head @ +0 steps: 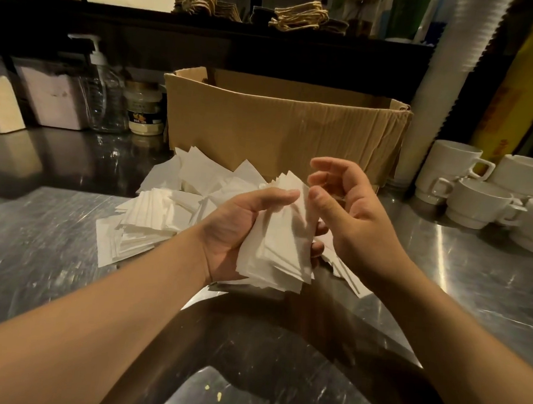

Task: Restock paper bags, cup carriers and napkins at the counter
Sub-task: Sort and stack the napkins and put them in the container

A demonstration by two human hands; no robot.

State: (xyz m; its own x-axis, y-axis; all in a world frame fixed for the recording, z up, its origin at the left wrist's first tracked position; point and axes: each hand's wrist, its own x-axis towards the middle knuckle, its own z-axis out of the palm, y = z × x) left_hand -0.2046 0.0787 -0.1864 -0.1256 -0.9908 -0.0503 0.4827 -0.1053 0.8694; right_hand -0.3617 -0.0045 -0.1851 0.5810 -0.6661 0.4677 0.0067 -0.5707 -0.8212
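At frame centre, the left hand (pixel 242 228) clamped a fanned napkin stack (pixel 279 249); the right hand (pixel 348 212) hovered beside it, fingers loosely apart. Uneven edges could let napkins slip onto the steel counter (pixel 41 236).

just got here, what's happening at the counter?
A person is sorting napkins at a steel counter. The left hand grips a stack of napkins; the right hand hovers beside it, fingers loosely curled, holding nothing. More loose napkins lie piled before an open cardboard box.
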